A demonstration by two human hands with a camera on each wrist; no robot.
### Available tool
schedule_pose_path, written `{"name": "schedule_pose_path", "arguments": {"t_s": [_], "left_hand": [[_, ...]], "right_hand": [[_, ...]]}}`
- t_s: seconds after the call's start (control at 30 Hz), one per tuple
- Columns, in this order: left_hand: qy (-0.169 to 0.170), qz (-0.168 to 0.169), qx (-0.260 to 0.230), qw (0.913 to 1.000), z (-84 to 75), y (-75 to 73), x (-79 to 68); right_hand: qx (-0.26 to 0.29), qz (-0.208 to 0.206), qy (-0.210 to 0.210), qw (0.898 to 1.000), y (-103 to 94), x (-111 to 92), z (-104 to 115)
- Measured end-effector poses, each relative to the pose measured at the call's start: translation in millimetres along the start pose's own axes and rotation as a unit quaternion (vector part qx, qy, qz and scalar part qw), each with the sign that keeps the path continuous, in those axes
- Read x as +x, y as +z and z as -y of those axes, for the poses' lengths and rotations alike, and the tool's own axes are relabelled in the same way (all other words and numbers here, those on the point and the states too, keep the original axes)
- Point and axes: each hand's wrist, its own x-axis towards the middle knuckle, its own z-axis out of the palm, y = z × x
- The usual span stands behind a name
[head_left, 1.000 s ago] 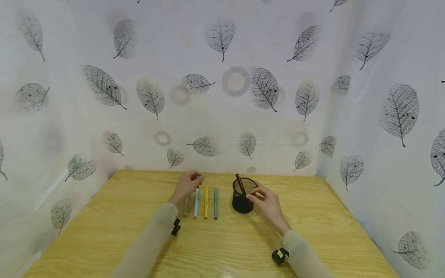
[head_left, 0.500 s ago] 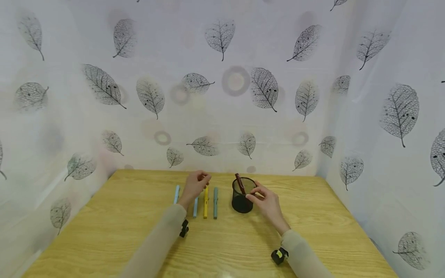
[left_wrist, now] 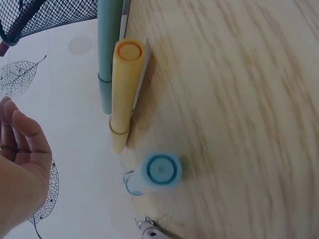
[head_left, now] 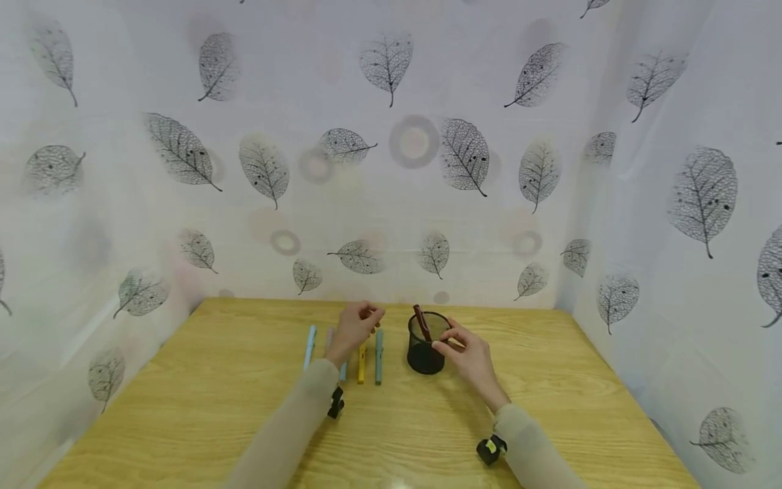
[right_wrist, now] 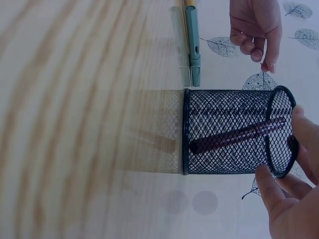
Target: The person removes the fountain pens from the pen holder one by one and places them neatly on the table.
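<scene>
My left hand hovers over the row of pens, fingers loosely curled and holding nothing. Partly under it lie a yellow pen, a blue pen and a mauve pen. A green pen lies just right of the hand, a light blue pen on its left. With thumb and fingers, my right hand holds the rim of a black mesh pen holder, which stands upright on the table. Inside it leans a dark red pen.
The wooden table ends at the back against a white curtain with a leaf pattern, which also hangs at both sides. Between the green pen and the pen holder is a narrow strip of bare wood.
My left hand has moved right across the pens, towards the green one, uncovering the light blue pen and part of the mauve one. My right hand and the pen holder have stayed put.
</scene>
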Motion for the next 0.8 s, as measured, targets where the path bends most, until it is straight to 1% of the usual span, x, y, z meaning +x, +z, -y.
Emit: {"name": "schedule_pose_path", "arguments": {"t_s": [0.1,0.33,0.47,0.63,0.73,0.8], "left_hand": [[-0.003,0.002,-0.009,1.0000,-1.2,3.8,0.4],[-0.027,0.015,-0.024,0.9992,-2.8,9.2,3.0],[-0.019,0.021,-0.034,0.9990,-2.2,11.7,5.8],[-0.011,0.036,-0.059,0.9976,-3.1,16.5,7.2],[-0.007,0.044,-0.067,0.9968,-5.2,21.4,7.1],[0.002,0.045,-0.069,0.9966,-7.9,25.8,6.8]], "right_hand": [[0.002,-0.003,-0.003,1.000,0.0,0,0],[-0.006,-0.005,0.001,1.000,1.3,0,0],[-0.006,-0.005,0.003,1.000,1.6,0,0],[-0.004,0.000,0.005,1.000,1.9,0,0],[-0.002,0.000,0.005,1.000,1.5,0,1],[-0.002,-0.003,0.005,1.000,0.4,0,2]]}}
